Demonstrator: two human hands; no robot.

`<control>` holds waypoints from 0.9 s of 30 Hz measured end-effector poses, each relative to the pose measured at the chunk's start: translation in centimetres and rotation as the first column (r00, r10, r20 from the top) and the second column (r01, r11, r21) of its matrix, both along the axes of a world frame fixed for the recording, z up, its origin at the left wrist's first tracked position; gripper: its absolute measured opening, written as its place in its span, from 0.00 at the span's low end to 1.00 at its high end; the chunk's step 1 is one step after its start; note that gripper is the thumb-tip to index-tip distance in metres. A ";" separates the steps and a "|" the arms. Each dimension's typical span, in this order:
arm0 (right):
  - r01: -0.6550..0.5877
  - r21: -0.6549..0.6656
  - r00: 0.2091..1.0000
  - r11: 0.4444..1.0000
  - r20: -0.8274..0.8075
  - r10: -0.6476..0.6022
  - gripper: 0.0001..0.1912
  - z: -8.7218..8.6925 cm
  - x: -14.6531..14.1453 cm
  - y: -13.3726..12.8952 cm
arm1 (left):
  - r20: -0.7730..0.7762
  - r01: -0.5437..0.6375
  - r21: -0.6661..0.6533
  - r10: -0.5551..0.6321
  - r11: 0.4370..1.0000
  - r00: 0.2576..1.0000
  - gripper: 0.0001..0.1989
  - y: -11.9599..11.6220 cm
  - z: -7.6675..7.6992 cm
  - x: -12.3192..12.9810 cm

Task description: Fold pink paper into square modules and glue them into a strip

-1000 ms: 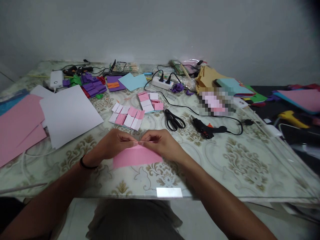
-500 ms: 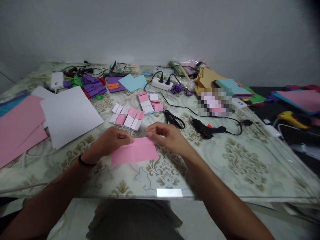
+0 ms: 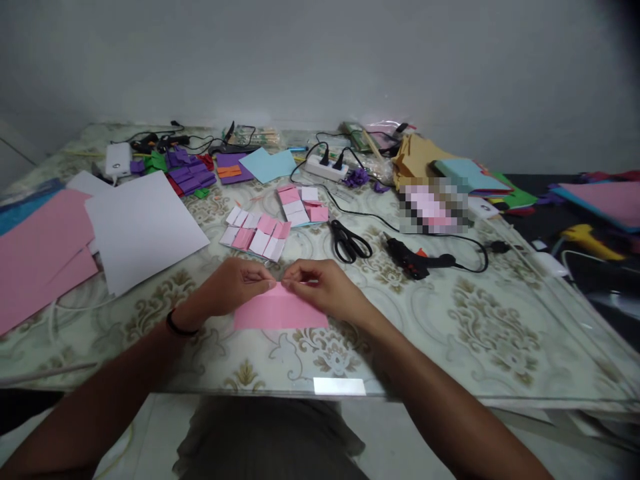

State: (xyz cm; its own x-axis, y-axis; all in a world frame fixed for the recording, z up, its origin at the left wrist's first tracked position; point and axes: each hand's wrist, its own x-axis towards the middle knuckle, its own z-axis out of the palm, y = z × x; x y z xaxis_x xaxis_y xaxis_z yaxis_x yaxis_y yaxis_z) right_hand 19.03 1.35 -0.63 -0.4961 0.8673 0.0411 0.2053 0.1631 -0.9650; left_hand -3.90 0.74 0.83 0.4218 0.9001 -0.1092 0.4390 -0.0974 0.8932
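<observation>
A pink sheet of paper (image 3: pixel 280 315) lies on the patterned table near its front edge. My left hand (image 3: pixel 240 287) pinches the paper's far edge, close to the middle. Right beside it, my right hand (image 3: pixel 320 287) pinches the same edge, the fingertips of both hands almost touching. A crease seems to run down the paper's middle. Just beyond my hands sits a card with folded pink and white paper pieces (image 3: pixel 257 232). Another such pink and white piece (image 3: pixel 303 205) lies behind it.
Black scissors (image 3: pixel 350 241) and a black glue gun (image 3: pixel 420 257) with its cord lie to the right. White sheets (image 3: pixel 145 230) and pink sheets (image 3: pixel 40 260) cover the left side. Toward the back are a power strip (image 3: pixel 326 168), purple folded papers (image 3: pixel 187 175) and brown paper (image 3: pixel 417 157).
My hands have come together at the middle of the paper's far edge. The left hand moved right and the right hand slightly left and nearer. The paper has shifted a little right.
</observation>
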 end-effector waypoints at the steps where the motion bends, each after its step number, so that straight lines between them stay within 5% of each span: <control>1: 0.003 0.008 1.000 1.000 0.007 -0.003 0.07 -0.1 -0.1 0.0 | 0.016 0.002 -0.004 -0.002 1.000 1.000 0.10 0.0 -0.1 0.1; 10: 0.041 0.064 0.999 0.997 0.020 -0.043 0.05 -0.1 -0.4 -0.2 | 0.061 -0.079 -0.050 0.082 0.996 0.995 0.10 0.0 0.0 0.3; 17: 0.027 0.002 1.000 1.000 -0.007 -0.027 0.06 -0.5 -0.5 -0.2 | 0.027 -0.102 0.070 0.100 0.992 0.995 0.09 -0.3 0.0 0.4; 27: 0.026 0.092 1.000 0.995 0.004 -0.027 0.04 0.3 -0.6 -0.5 | 0.153 -0.068 -0.144 0.090 0.987 0.984 0.06 -0.1 0.0 0.3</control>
State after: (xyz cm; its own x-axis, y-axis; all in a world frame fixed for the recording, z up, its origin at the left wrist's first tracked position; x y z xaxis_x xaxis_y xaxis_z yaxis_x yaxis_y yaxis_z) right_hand 18.40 0.86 -0.29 -0.4736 0.8726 0.1190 0.2158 0.2460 -0.9449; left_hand -3.64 0.61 0.87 0.3718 0.9122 -0.1720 0.2917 0.0611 0.9546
